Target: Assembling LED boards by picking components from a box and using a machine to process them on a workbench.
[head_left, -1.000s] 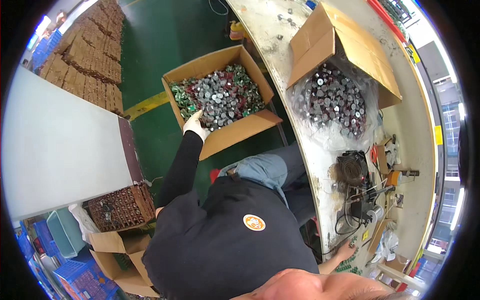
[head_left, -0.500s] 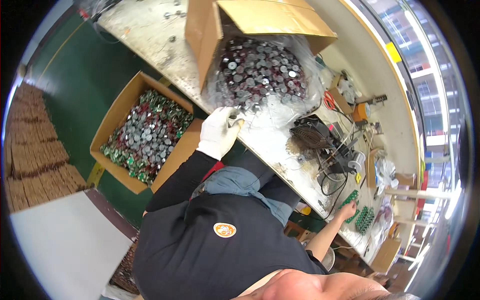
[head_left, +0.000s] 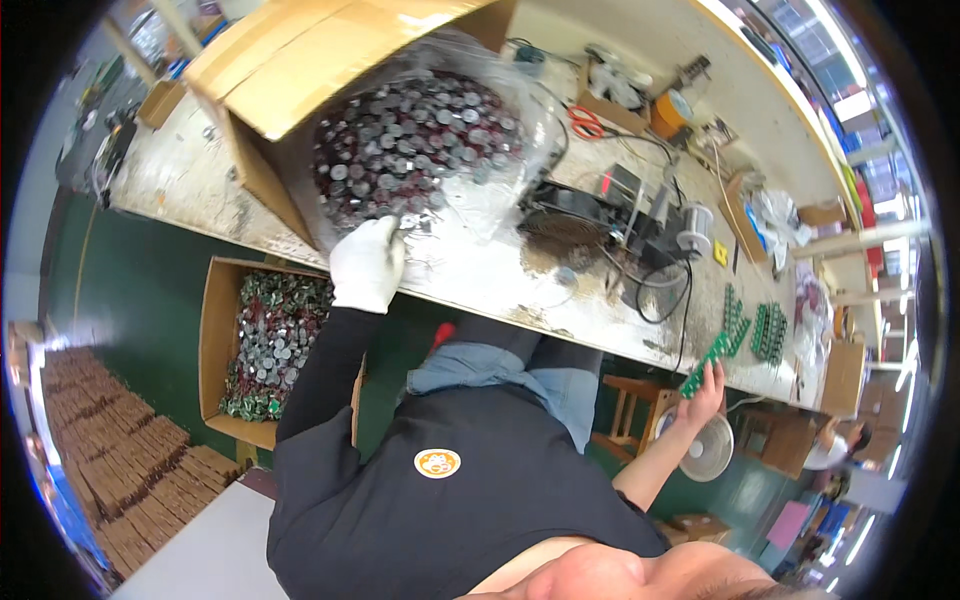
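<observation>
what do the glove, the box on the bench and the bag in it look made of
Glove: white knitted fabric by the look, matte and soft; the weave is too small to confirm.
Box: brown corrugated cardboard, dull, with folded flaps.
Bag: thin clear plastic film, glossy and crinkled, the small round parts showing through. Those seem metal-topped, with grey shiny faces.

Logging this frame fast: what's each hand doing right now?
Left hand: white-gloved, at the bagged metal parts; grip cannot be told.
Right hand: bare, fingers closed on a green circuit board strip.
</observation>
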Motion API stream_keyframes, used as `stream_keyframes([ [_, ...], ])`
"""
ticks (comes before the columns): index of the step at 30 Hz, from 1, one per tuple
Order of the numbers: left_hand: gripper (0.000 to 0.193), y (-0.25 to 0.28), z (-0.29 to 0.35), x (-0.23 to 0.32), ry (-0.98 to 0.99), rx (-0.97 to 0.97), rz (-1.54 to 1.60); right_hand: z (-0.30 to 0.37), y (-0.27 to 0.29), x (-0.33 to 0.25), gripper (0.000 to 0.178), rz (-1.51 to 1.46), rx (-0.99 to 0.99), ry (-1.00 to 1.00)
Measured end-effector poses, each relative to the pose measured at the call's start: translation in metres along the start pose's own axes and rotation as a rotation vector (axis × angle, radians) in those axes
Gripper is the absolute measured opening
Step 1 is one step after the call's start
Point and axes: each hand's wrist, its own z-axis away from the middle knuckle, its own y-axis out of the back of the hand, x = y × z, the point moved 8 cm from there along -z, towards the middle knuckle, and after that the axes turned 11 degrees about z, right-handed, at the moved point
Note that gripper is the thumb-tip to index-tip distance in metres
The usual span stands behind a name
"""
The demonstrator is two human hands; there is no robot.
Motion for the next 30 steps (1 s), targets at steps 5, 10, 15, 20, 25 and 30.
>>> stream_keyframes([
  [5,0.020,0.001,0.009,0.050,0.015,0.082,0.291,0.008,-0.063,0.001,0.027,0.268,-0.246,0.116],
  [10,0.012,-0.057,0.027,0.046,0.421,0.154,1.139,0.028,-0.118,0.002,0.024,0.696,-0.427,0.327],
  [15,0.036,-0.117,0.047,0.057,0.789,-0.014,1.594,0.038,-0.130,0.003,0.028,0.877,-0.436,0.444],
  [20,0.017,-0.130,0.048,0.086,0.575,-0.224,1.232,0.031,-0.130,-0.005,0.025,0.923,-0.421,0.431],
  [25,0.010,-0.119,0.045,0.148,-0.177,-0.274,0.705,0.031,-0.136,-0.011,0.019,0.909,-0.452,0.476],
  [30,0.020,-0.142,0.049,0.171,-0.410,-0.424,0.569,0.032,-0.136,-0.010,0.018,0.868,-0.458,0.464],
])
